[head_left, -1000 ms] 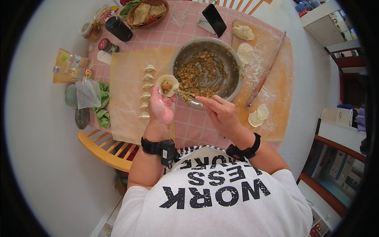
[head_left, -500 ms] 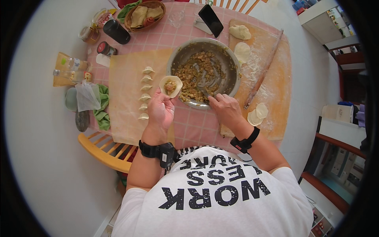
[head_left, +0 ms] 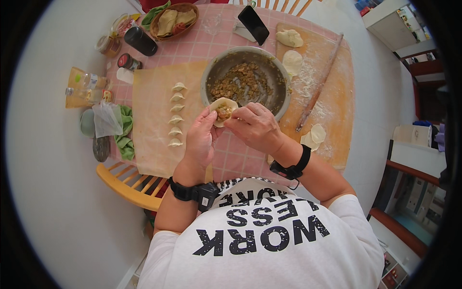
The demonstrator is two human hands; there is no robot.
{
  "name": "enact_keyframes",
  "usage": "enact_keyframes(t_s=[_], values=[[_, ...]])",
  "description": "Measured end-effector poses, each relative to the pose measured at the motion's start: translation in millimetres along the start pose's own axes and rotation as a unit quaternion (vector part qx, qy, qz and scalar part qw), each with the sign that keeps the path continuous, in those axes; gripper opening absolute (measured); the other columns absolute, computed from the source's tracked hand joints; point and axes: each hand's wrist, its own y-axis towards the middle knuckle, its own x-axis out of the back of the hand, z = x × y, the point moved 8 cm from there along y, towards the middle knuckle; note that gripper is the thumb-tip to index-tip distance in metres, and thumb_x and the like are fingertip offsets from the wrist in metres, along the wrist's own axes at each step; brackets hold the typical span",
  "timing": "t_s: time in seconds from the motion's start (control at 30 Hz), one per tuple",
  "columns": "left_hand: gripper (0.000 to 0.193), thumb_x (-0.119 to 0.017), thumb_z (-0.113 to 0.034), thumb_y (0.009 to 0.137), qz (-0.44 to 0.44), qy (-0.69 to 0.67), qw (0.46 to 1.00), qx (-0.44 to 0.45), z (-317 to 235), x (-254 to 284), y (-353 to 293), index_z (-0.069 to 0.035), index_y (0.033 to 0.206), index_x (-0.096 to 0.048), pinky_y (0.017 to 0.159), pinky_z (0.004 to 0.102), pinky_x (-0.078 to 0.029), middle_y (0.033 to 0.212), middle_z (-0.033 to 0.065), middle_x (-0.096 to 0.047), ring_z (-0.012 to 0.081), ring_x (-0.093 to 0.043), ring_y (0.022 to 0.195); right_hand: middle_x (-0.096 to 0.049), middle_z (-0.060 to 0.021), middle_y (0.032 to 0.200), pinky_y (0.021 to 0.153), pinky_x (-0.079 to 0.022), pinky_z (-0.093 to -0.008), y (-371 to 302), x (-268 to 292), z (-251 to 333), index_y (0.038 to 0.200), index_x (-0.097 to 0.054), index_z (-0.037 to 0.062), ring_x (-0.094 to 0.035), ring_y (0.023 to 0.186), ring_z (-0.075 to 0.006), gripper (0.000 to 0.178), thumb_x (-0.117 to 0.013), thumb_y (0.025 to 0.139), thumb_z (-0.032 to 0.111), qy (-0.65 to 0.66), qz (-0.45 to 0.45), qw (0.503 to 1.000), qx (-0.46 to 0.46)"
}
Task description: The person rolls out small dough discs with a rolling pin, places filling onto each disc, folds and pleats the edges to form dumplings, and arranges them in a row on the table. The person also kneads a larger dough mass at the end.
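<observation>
Has the steel bowl (head_left: 279, 91) just beyond left hand (head_left: 199, 137) and right hand (head_left: 257, 126). Pinches the dough wrapper (head_left: 227, 101) by its rim between both. Looks light, soft, easily torn; best held by the edge, clear of the filling (head_left: 224, 113). Unlike earlier, has the right hand off the bowl.

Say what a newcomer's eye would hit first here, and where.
Probably the big metal bowl of chopped filling, upper centre, with the left hand holding a filled dough wrapper by its near rim and the right hand's fingers at the wrapper's right side. Next, the six dumplings lined up on the pale sheet at left, and the black-lettered white shirt below.
</observation>
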Motion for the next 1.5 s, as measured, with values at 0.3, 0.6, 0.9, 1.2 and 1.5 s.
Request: enact_keyframes(t_s=[0.3, 0.6, 0.9, 1.2, 1.5], values=[[0.039, -0.045, -0.021, 0.108, -0.002, 0.115, 0.993, -0.027, -2.4, -10.9, -8.2, 0.001, 0.139, -0.054, 0.099, 0.0302, -0.052, 0.129, 0.01, -0.065, 0.0154, -0.064, 0.114, -0.067, -0.0079, 0.105, 0.075, -0.056, -0.0344, 1.7, 8.4, -1.1, 0.093, -0.068, 0.0056, -0.066, 0.083, -0.025, 0.016, -0.073, 0.078, 0.003, 0.106, -0.06, 0.991, -0.06], [0.041, -0.047, -0.026, 0.109, 0.053, 0.194, 0.977, -0.073, -8.6, -26.4, -19.1, 0.004, 0.135, -0.058, 0.099, 0.0344, -0.054, 0.128, 0.0119, -0.064, 0.0177, -0.063, 0.116, -0.061, -0.0089, 0.086, 0.066, -0.055, -0.0307, -6.7, 12.0, -19.2, 0.093, -0.072, 0.0034, -0.065, 0.077, -0.0211, 0.013, -0.075, 0.081, -0.001, 0.236, -0.091, 0.935, -0.248], [0.04, -0.048, -0.024, 0.109, 0.095, 0.214, 0.969, -0.084, -12.4, -30.5, -23.9, 0.003, 0.135, -0.059, 0.1, 0.0344, -0.053, 0.131, 0.0113, -0.063, 0.018, -0.062, 0.117, -0.06, -0.0077, 0.081, 0.069, -0.052, -0.0363, -2.6, 16.7, -12.6, 0.094, -0.073, 0.0092, -0.062, 0.08, -0.0269, 0.014, -0.074, 0.081, 0.004, 0.165, -0.095, 0.96, -0.203], [0.032, -0.068, 0.001, 0.094, 0.02, 0.302, 0.918, -0.258, -34.7, -20.4, -33.4, -0.002, 0.125, -0.066, 0.091, 0.0256, -0.054, 0.123, 0.0085, -0.065, 0.0141, -0.064, 0.108, -0.06, -0.0076, 0.088, 0.072, -0.05, -0.0352, -1.0, 18.7, -15.8, 0.091, -0.072, 0.0083, -0.06, 0.084, -0.025, 0.015, -0.079, 0.078, 0.005, 0.152, -0.112, 0.955, -0.227], [0.016, -0.066, -0.007, 0.098, 0.023, 0.089, 0.977, -0.191, -28.5, -14.1, -32.8, -0.001, 0.113, -0.068, 0.088, 0.026, -0.055, 0.117, 0.0099, -0.068, 0.015, -0.066, 0.103, -0.057, -0.0121, 0.121, 0.097, -0.045, -0.0372, -5.1, 6.6, -18.4, 0.121, -0.065, 0.0057, -0.055, 0.117, -0.0265, 0.051, -0.082, 0.082, 0.034, 0.298, -0.112, 0.913, -0.256]])
